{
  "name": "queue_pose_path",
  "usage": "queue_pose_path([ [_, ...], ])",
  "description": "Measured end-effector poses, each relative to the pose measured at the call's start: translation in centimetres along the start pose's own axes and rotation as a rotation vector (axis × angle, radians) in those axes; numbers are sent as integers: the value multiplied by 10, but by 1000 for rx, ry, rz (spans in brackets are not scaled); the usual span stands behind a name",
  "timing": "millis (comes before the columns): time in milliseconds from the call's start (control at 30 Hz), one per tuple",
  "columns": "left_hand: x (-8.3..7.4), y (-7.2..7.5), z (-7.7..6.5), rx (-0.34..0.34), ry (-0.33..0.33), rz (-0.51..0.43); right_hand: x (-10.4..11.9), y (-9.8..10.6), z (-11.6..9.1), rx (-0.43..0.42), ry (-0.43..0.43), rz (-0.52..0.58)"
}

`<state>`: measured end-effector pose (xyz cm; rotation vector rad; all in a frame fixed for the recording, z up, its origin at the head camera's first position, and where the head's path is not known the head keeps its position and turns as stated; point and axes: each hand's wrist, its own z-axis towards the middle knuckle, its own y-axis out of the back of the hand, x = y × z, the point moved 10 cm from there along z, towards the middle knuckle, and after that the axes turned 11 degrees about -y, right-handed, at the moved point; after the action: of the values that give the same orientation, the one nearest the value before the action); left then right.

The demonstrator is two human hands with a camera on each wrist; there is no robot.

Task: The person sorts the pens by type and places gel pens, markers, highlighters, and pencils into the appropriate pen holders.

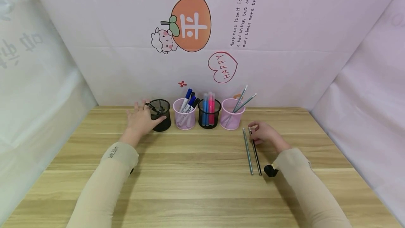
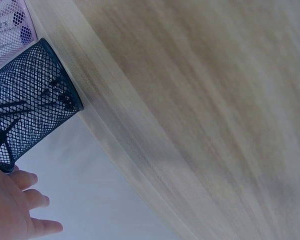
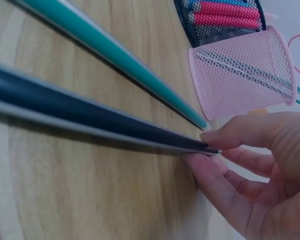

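My right hand point(image 1: 263, 132) pinches the far end of a black pencil point(image 3: 115, 117) between thumb and forefinger, and most of the pencil lies along the table. Beside it to the left lies a green pencil point(image 3: 125, 62), apart from the fingers. At the far left, my left hand point(image 1: 141, 119) rests against a black mesh cup point(image 1: 162, 123), thumb stretched across its front and the other fingers extended by its left side. Inside that cup point(image 2: 37, 100) are small black clip-like pieces.
Right of the black cup stand a pink mesh cup point(image 1: 179, 120) with several markers, another black mesh cup point(image 1: 200, 119) with blue and pink pens, and a pink mesh cup point(image 1: 238, 119) holding two pencils point(image 1: 248, 101). A printed cloth point(image 1: 126, 73) hangs behind the table.
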<state>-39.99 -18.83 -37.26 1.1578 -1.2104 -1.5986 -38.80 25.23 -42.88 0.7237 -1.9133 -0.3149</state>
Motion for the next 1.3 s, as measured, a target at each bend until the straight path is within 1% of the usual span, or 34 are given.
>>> queue_pose_path([
  [367,-1,0,-1,5,-3,-10,1,6,-4,23,1,-7],
  [500,-1,0,-1,6,-2,-5,5,11,-8,26,17,-3],
  [733,-1,0,0,6,-4,-1,16,20,-15,1,52,-3],
  [900,-1,0,-1,4,-2,0,25,26,-19,-11,89,33],
  [1000,-1,1,-1,2,-2,7,31,30,-22,-29,116,49],
  [1200,-1,0,0,3,-5,8,39,39,-28,-68,133,87],
  [1300,-1,0,0,7,-4,10,45,43,-31,-89,158,108],
])
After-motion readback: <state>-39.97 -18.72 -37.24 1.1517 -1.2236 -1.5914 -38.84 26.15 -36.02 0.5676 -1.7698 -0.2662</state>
